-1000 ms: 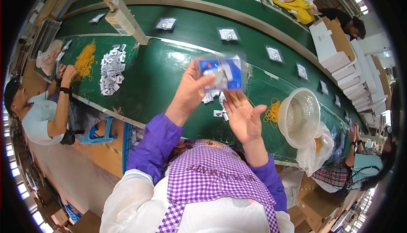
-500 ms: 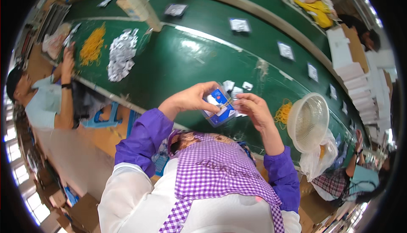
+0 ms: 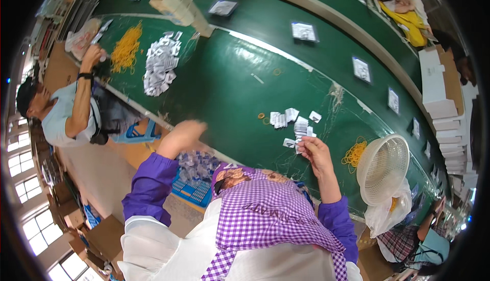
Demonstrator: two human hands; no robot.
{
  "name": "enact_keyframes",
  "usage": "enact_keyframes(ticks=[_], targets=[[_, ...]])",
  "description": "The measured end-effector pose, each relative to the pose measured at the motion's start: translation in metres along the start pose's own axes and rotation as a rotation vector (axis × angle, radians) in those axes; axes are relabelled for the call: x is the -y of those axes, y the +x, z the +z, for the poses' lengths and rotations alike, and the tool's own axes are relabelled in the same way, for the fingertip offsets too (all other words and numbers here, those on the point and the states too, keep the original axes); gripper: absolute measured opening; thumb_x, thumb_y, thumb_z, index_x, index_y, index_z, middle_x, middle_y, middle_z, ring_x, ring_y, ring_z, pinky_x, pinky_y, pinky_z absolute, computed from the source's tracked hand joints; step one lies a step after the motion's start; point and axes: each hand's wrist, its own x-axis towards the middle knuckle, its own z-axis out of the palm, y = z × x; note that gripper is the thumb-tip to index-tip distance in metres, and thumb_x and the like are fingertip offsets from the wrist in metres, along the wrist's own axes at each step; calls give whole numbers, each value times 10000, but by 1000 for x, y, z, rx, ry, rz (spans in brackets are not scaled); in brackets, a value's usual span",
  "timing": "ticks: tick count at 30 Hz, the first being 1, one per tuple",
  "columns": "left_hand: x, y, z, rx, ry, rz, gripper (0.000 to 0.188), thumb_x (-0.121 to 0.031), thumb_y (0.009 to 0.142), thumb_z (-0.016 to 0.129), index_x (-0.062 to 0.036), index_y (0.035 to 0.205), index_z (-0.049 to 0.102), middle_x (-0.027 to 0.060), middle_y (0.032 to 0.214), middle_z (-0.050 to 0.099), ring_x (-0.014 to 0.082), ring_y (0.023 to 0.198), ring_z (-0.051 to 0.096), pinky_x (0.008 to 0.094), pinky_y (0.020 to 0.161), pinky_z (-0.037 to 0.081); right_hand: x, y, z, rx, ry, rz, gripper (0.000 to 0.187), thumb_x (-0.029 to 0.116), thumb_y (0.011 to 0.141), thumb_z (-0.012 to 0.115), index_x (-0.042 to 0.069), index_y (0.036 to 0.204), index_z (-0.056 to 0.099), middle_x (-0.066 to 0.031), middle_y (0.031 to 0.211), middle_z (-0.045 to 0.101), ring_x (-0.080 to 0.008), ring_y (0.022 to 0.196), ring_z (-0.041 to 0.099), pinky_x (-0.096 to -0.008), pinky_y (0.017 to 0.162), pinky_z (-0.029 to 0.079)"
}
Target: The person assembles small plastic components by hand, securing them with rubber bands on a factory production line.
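Observation:
My right hand is at the near part of the green table, thumb and fingers pinched on a small white paper slip. Several more folded paper slips lie loosely around its fingertips. Two small rubber bands rest left of these slips. My left hand is smeared by motion over the table's near edge, so its fingers cannot be read. Just below it is a blue basket holding many small clear plastic packages.
A white perforated basket stands at right beside yellow rubber bands and a plastic bag. Farther left lie a slip pile and a rubber-band pile. A co-worker sits left. Flat packages line the far belt.
The blue-and-white card package in a clear case, with a rubber band, is gone from between my hands. My left hand has moved left toward the basket; my right hand has come down to the slips.

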Motion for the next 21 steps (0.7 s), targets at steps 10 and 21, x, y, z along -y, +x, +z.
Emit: enact_keyframes(ticks=[10, 21], targets=[[-110, 302, -116, -988, 345, 233, 591, -65, 630, 714, -54, 1167, 467, 177, 1270, 426, 337, 1183, 400, 428, 925, 388, -12, -11, -3, -101, 165, -36, 188, 88, 863, 515, 3, 1021, 568, -82, 901, 643, -103, 746, 582, -200, 651, 448], [-138, 235, -88, -222, -1338, 239, 269, -123, 912, 499, 18, 1139, 522, 59, 991, 601, 130, 868, 578, 293, 806, 471, 20, -3, -13, -125, 177, -241, 250, 150, 885, 536, 1, 1086, 545, -76, 965, 618, -129, 792, 585, -232, 668, 447]])
